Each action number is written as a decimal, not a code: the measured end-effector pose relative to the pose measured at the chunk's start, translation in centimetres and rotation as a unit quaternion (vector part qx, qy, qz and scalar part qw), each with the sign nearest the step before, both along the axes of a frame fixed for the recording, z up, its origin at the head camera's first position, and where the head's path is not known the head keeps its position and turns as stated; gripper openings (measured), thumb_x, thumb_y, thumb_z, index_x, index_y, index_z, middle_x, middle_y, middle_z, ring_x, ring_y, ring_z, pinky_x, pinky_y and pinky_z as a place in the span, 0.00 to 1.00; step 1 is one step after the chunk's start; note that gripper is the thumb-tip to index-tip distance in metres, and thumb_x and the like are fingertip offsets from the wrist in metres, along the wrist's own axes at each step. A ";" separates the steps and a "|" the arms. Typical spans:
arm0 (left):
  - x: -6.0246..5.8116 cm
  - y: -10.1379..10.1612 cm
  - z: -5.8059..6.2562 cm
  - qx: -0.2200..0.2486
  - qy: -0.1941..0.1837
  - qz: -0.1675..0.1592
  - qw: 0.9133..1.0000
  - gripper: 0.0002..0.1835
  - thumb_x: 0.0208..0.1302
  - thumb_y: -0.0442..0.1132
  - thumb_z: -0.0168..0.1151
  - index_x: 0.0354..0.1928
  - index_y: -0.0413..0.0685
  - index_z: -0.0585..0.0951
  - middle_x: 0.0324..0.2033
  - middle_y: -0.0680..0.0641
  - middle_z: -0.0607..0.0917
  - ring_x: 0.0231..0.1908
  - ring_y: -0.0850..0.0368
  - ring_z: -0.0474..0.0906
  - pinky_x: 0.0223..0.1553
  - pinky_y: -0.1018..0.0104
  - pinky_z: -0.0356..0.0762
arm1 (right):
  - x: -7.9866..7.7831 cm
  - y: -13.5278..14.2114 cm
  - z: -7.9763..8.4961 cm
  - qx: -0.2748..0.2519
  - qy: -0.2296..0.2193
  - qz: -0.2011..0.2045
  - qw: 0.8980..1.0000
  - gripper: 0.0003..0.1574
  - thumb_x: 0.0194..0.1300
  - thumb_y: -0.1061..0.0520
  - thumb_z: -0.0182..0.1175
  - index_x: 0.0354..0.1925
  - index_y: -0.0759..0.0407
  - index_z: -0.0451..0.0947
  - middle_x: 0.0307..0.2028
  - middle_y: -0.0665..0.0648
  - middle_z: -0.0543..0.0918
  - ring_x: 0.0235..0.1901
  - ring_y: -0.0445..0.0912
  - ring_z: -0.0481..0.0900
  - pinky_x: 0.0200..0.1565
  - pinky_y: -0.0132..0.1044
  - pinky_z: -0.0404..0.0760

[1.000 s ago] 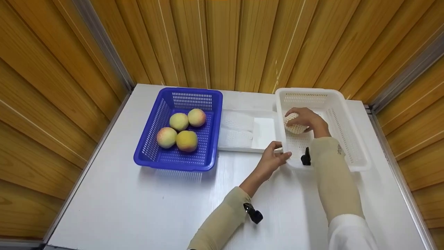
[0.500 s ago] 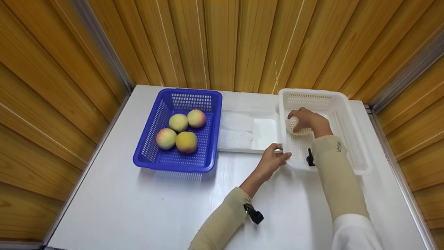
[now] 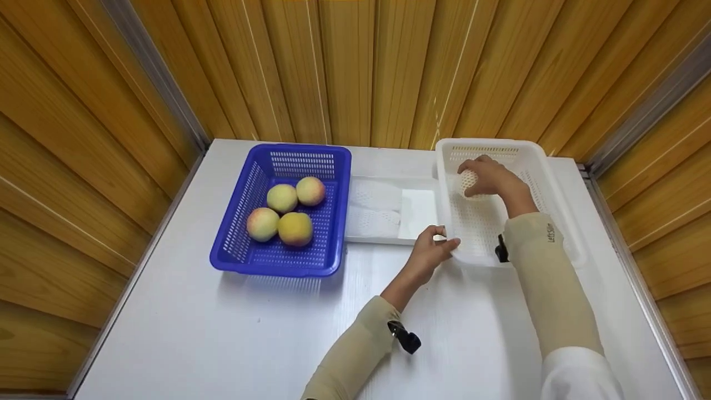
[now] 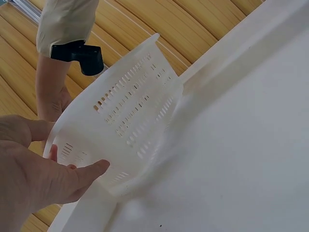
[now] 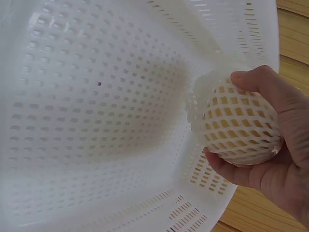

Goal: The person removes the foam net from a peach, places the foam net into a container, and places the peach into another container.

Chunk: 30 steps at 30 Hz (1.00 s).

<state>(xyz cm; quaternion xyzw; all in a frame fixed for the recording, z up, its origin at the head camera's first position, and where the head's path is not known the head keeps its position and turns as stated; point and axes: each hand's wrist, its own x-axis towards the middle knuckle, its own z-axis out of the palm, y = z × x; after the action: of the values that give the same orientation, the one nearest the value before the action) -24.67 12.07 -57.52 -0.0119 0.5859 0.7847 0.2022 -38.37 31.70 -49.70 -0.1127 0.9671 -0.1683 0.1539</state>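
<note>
My right hand (image 3: 491, 176) holds a peach (image 5: 239, 123) in a white foam net sleeve. Its thumb and fingers are spread round the sleeve's sides. The peach is inside the white basket (image 3: 561, 205), near the left wall, and yellow skin shows through the mesh. My left hand (image 3: 425, 256) grips the basket's near left corner from outside, its thumb (image 4: 91, 171) against the wall. Several bare peaches lie together in the blue basket (image 3: 333, 244) on the left, among them a yellow peach (image 3: 295, 229).
Between the baskets lies a shallow white tray (image 3: 419, 214). It carries white foam net sleeves (image 3: 375, 208) on its left part; the basket rims overhang its ends. Wood-plank walls (image 3: 344, 72) enclose the white table (image 3: 233, 333) at the back and sides.
My right hand has risen a little with the netted peach, toward the basket's far end. The left hand keeps its place on the corner. The head view has shifted slightly.
</note>
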 end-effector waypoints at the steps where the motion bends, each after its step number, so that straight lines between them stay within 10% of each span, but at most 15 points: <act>1: -0.1 0.0 0.0 0.000 -0.001 -0.002 1.000 0.13 0.65 0.28 0.65 0.48 0.38 0.74 0.50 0.43 0.80 0.50 0.47 0.84 0.48 0.61 0.86 | 0.0 0.0 0.2 0.000 0.005 -0.007 1.000 0.37 0.59 0.60 0.71 0.65 0.59 0.71 0.67 0.74 0.63 0.64 0.73 0.65 0.61 0.71 0.67; 19: -0.5 -0.1 -0.1 -0.011 0.007 0.008 1.000 0.12 0.66 0.29 0.65 0.46 0.36 0.71 0.58 0.37 0.76 0.45 0.53 0.82 0.42 0.66 0.84 | 1.9 -1.1 2.6 -0.038 0.066 -0.036 0.996 0.37 0.58 0.58 0.70 0.65 0.58 0.72 0.69 0.74 0.62 0.66 0.74 0.62 0.61 0.72 0.66; 30: 1.0 -1.8 0.5 -0.084 0.091 -0.040 0.992 0.16 0.77 0.40 0.54 0.60 0.42 0.70 0.61 0.42 0.74 0.59 0.48 0.78 0.56 0.62 0.81 | 5.2 -2.1 3.8 -0.118 0.110 -0.060 0.985 0.38 0.56 0.61 0.69 0.65 0.59 0.73 0.68 0.70 0.65 0.64 0.68 0.67 0.59 0.67 0.71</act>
<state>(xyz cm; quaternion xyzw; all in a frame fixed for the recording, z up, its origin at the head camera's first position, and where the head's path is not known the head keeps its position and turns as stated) -23.65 10.24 -56.98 0.0658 0.6654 0.7221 0.1775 -33.21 29.63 -45.87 -0.0892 0.9565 -0.2770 0.0222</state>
